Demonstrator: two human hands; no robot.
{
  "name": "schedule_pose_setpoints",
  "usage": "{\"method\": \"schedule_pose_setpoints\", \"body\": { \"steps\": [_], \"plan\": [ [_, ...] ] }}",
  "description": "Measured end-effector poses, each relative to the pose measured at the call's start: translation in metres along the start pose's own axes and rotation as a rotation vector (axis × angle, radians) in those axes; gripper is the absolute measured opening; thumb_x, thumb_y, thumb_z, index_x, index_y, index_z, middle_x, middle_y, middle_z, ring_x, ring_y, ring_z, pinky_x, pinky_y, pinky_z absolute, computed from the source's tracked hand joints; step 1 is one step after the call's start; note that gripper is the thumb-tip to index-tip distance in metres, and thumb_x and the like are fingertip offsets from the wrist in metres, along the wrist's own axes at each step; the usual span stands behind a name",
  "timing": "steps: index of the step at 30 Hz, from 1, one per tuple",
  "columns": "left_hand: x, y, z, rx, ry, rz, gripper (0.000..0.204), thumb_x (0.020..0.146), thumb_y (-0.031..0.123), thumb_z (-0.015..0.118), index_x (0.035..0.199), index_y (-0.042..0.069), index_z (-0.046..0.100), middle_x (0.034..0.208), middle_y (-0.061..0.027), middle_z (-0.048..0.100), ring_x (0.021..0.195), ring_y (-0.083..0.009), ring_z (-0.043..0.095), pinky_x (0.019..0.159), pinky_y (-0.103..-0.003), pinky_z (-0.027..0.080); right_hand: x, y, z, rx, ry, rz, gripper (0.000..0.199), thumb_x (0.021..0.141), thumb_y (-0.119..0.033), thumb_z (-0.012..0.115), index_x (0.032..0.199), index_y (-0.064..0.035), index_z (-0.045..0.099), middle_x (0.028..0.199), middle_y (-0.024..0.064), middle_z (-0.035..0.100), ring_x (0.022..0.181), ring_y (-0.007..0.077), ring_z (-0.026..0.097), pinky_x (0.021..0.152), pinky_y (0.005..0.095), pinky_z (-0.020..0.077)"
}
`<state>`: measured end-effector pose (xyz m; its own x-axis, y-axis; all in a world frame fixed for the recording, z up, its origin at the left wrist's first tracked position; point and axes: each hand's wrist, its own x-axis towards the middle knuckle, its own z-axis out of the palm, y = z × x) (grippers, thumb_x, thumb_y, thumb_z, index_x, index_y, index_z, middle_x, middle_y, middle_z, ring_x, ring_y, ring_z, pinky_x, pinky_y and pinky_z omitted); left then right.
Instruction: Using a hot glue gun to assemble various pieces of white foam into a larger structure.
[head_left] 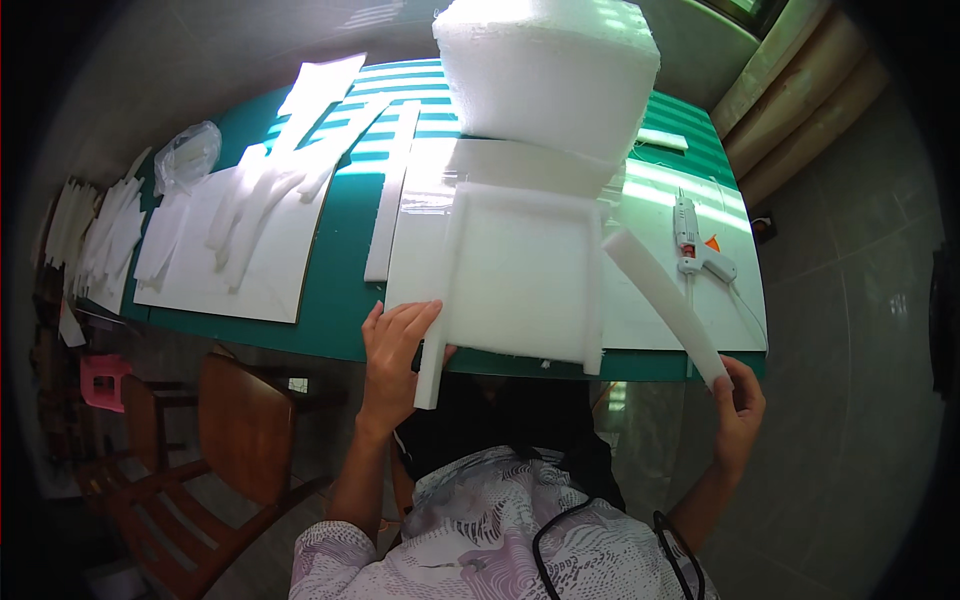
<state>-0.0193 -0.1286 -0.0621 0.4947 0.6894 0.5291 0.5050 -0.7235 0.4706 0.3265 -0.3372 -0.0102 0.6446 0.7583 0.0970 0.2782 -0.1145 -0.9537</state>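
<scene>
A shallow white foam panel (pixel 522 270) with raised rims along its sides lies at the table's near edge. Its left rim strip (pixel 430 370) juts out past that edge. My left hand (pixel 398 350) is closed around this strip, fingers on top and part of the thumb showing beneath. On the right, a loose white foam strip (pixel 665 300) slants above the board. My right hand (pixel 738 402) pinches its near end between thumb and fingers. The strip's far end is close to the panel's right rim; whether they touch, I cannot tell.
A big white foam block (pixel 545 80) stands behind the panel. A white glue gun (pixel 690 235) with its cord lies at right. Foam strips (pixel 250 205) and a clear plastic bag (pixel 188 155) lie to the left on the green table (pixel 345 230). Wooden chairs (pixel 245 425) stand at lower left.
</scene>
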Motion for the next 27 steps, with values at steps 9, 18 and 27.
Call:
{"method": "schedule_pose_setpoints", "body": {
  "steps": [9, 18, 27],
  "plan": [
    [0.009, 0.001, 0.006, 0.006, -0.024, -0.005, 0.060, 0.076, 0.010, 0.078, 0.130, 0.006, 0.053, 0.119, -0.0135, 0.062, 0.111, -0.0297, 0.058, 0.108, -0.052, 0.028, 0.027, -0.005, 0.013, -0.046, 0.076, -0.003, 0.024, 0.094, -0.013, 0.063, 0.114, 0.0011, 0.063, 0.100, 0.0035, 0.064, 0.089, 0.0088, 0.056, 0.077, 0.0237, 0.0442],
    [0.059, -0.033, -0.071, -0.320, -0.218, -0.122, 0.050, 0.081, -0.001, 0.063, 0.129, 0.007, 0.055, 0.128, -0.0134, 0.058, 0.108, -0.0274, 0.060, 0.092, -0.037, 0.048, 0.068, -0.024, 0.033, -0.477, 0.217, -0.166, 0.024, 0.092, -0.012, 0.060, 0.111, 0.0026, 0.063, 0.099, 0.0127, 0.068, 0.085, 0.0181, 0.063, 0.074, 0.0319, 0.0495],
    [0.178, -0.076, 0.024, -0.267, -0.401, -0.190, 0.035, 0.100, 0.027, 0.052, 0.130, 0.009, 0.057, 0.122, -0.0125, 0.063, 0.084, -0.0181, 0.062, 0.077, -0.031, 0.052, 0.115, -0.013, 0.073, -0.742, 0.069, -0.491, 0.024, 0.089, -0.002, 0.057, 0.113, 0.0020, 0.058, 0.104, 0.0210, 0.063, 0.094, 0.0386, 0.062, 0.084, 0.0436, 0.0489]
  ]
}}
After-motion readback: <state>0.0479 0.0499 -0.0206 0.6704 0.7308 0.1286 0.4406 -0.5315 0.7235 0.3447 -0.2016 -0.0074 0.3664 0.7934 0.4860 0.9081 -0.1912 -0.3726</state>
